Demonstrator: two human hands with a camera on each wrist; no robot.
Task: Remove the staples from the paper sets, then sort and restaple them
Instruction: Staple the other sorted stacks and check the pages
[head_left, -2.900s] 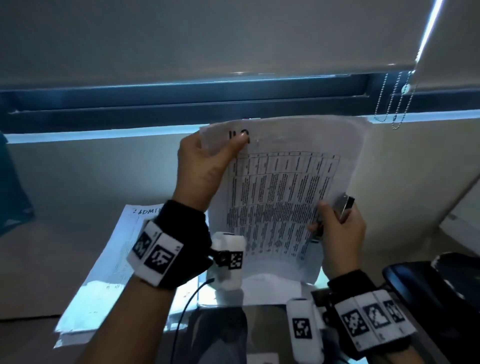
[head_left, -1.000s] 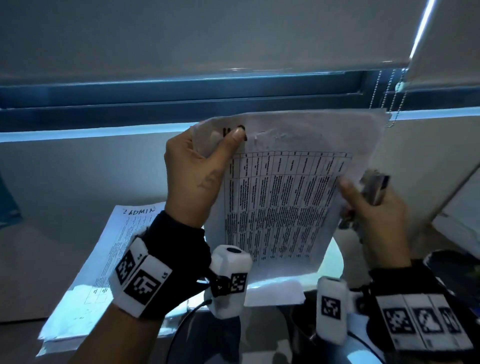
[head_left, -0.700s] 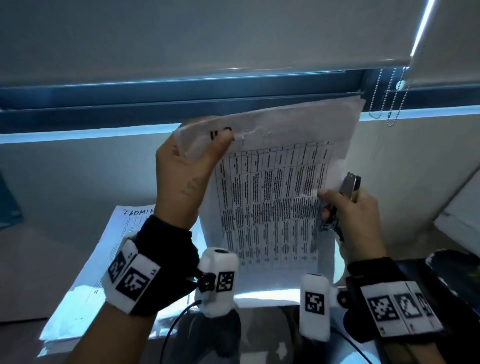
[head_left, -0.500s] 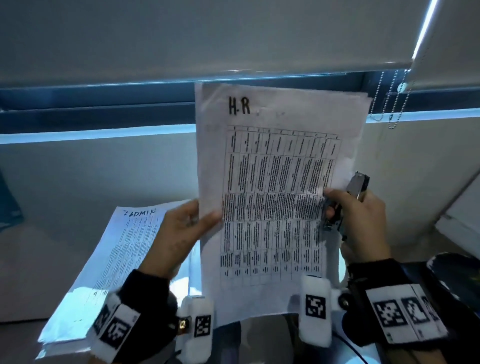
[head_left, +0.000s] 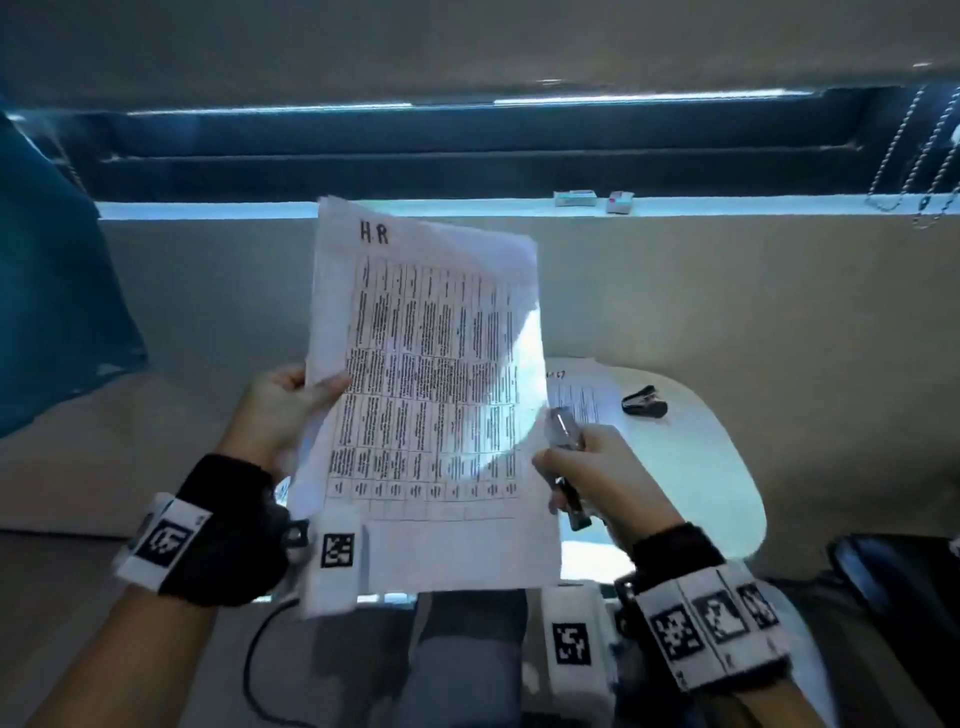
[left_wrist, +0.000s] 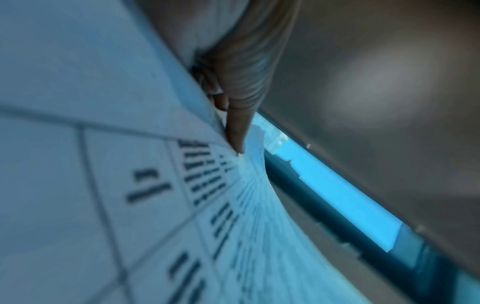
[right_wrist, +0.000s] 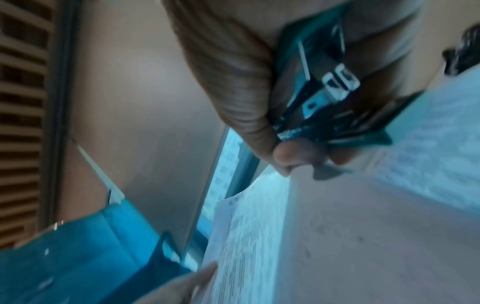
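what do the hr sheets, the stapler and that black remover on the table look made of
HR sheets: thin white printed paper; light glows through, and they curve. Stapler in the right hand: apparently shiny metal, judging by glints. Staple remover: black, slightly glossy, probably plastic; too small to confirm.

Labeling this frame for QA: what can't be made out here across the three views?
- HR paper set: table text too small in the head view, motion-blurred in the left wrist view; any staple can't be seen.
- Stapler: mostly covered by the right hand in the head view; blurred in the right wrist view.
- Left hand: fingers behind the sheets, hidden.
- Paper on the table: largely covered by the HR set.
- Two small boxes on the sill: labels too small.
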